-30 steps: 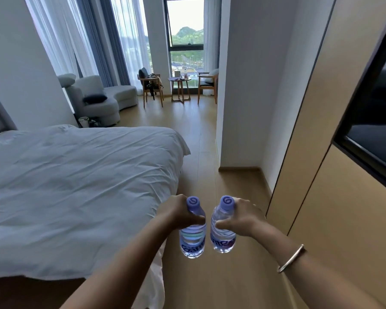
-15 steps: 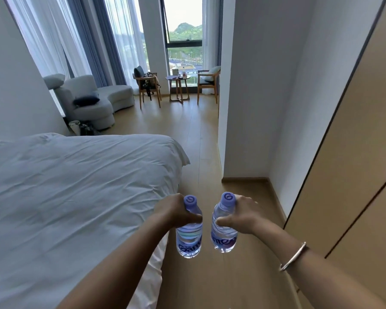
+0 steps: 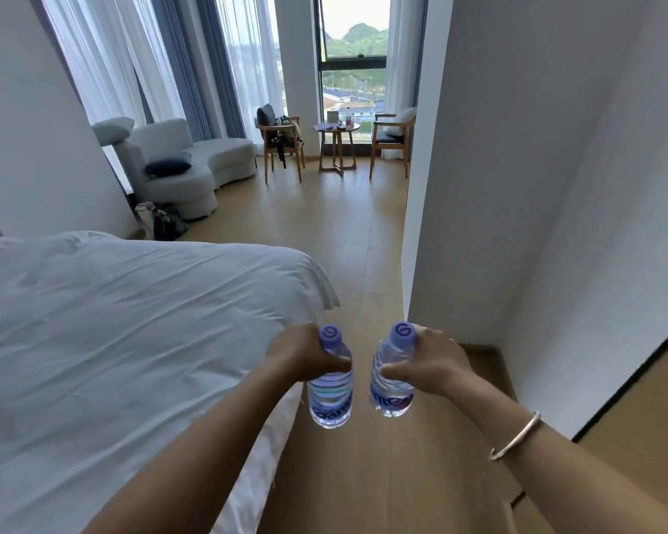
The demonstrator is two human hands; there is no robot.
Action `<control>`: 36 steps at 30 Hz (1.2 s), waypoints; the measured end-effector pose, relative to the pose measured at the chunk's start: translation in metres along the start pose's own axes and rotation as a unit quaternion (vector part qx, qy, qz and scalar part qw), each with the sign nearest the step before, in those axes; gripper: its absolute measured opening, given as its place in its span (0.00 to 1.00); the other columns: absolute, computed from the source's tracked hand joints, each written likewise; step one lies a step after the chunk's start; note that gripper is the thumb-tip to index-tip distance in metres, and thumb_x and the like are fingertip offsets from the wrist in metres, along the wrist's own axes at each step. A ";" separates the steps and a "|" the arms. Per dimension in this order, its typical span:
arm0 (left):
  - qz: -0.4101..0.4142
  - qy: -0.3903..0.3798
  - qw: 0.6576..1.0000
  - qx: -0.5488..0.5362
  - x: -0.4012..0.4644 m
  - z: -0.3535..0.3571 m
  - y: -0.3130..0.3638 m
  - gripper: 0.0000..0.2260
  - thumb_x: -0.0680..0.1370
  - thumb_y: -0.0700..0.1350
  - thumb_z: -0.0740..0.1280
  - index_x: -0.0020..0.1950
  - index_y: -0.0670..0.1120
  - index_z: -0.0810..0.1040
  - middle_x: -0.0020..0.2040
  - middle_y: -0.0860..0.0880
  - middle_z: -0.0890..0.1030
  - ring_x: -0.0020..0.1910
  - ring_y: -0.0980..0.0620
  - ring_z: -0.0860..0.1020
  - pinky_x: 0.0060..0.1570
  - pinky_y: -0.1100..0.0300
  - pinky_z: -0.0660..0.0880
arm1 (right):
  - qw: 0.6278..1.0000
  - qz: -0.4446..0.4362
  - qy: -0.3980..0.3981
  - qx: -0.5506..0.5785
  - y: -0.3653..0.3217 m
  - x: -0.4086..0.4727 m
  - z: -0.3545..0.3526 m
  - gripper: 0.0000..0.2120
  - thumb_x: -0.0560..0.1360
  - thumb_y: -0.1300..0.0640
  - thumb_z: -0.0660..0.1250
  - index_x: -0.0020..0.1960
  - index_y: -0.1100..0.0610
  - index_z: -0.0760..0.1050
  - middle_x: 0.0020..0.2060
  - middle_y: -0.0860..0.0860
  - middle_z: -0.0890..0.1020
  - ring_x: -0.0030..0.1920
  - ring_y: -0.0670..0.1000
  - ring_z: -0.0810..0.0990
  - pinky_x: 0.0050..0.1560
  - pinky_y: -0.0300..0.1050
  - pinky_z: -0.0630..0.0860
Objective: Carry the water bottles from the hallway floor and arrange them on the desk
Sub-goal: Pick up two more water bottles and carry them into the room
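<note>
Two small clear water bottles with purple caps and blue labels hang upright over the wooden floor in front of me. My left hand [image 3: 305,354] grips the neck of the left bottle [image 3: 330,398]. My right hand [image 3: 427,362] grips the neck of the right bottle [image 3: 391,391]; a silver bangle sits on that wrist. The bottles are a short gap apart and do not touch. No desk is in view.
A bed with a white duvet [image 3: 112,341] fills the left. A white wall corner [image 3: 421,225] and tan cabinet panel [image 3: 641,437] bound the right, leaving a wooden floor passage [image 3: 363,244]. Far ahead stand a white sofa [image 3: 186,163], two wooden chairs and a small round table [image 3: 336,148] by the window.
I have moved forward along the passage: the bed's corner and the wall corner are closer, and the dark panel on the right has left the view. Both hands keep holding their bottles.
</note>
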State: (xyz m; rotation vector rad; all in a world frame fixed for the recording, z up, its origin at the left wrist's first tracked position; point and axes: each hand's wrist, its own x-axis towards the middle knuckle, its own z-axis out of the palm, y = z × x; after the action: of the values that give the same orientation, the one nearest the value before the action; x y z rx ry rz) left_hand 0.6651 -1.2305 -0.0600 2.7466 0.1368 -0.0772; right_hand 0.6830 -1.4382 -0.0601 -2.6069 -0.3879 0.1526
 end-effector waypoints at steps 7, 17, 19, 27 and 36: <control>0.004 -0.006 1.000 -0.003 0.114 -0.002 -0.004 0.16 0.63 0.60 0.70 0.27 0.50 0.71 0.25 0.55 0.72 0.25 0.60 0.68 0.25 0.66 0.64 | 1.000 -0.003 -0.014 0.021 0.022 0.112 -0.003 0.15 0.63 0.42 0.72 0.43 0.46 0.71 0.37 0.46 0.79 0.38 0.48 0.78 0.39 0.41 0.74; 0.045 -0.021 0.999 -0.005 0.332 -0.023 -0.038 0.16 0.64 0.58 0.69 0.40 0.47 0.80 0.34 0.51 0.78 0.32 0.53 0.72 0.32 0.63 0.69 | 0.999 0.039 -0.006 0.030 0.027 0.321 -0.003 0.14 0.61 0.42 0.72 0.40 0.46 0.71 0.35 0.44 0.77 0.37 0.48 0.76 0.35 0.39 0.68; 0.046 -0.021 0.999 -0.001 0.376 -0.034 -0.044 0.15 0.63 0.59 0.69 0.37 0.48 0.78 0.32 0.51 0.78 0.32 0.52 0.73 0.32 0.63 0.69 | 0.998 0.053 0.004 0.028 0.024 0.363 -0.007 0.15 0.60 0.41 0.72 0.38 0.46 0.70 0.35 0.43 0.77 0.37 0.48 0.76 0.34 0.40 0.68; 0.042 -0.028 0.998 -0.020 0.522 -0.061 -0.062 0.14 0.61 0.61 0.71 0.33 0.51 0.76 0.31 0.53 0.78 0.29 0.55 0.73 0.31 0.63 0.71 | 0.997 0.051 0.016 0.054 0.017 0.507 -0.024 0.13 0.62 0.45 0.71 0.42 0.51 0.76 0.35 0.45 0.80 0.35 0.48 0.78 0.32 0.39 0.69; 0.038 -0.013 0.999 -0.016 0.696 -0.060 -0.072 0.18 0.58 0.61 0.67 0.27 0.47 0.68 0.25 0.52 0.67 0.28 0.52 0.65 0.29 0.61 0.66 | 0.998 0.041 0.001 0.054 0.042 0.688 -0.037 0.12 0.62 0.45 0.72 0.33 0.48 0.70 0.30 0.42 0.75 0.32 0.47 0.75 0.29 0.38 0.66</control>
State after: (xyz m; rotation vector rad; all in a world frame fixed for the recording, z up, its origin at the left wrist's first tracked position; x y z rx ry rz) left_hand 1.3513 -1.0823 -0.0824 2.7151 0.0271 -0.0890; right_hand 1.3554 -1.2836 -0.0733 -2.5173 -0.2637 0.1924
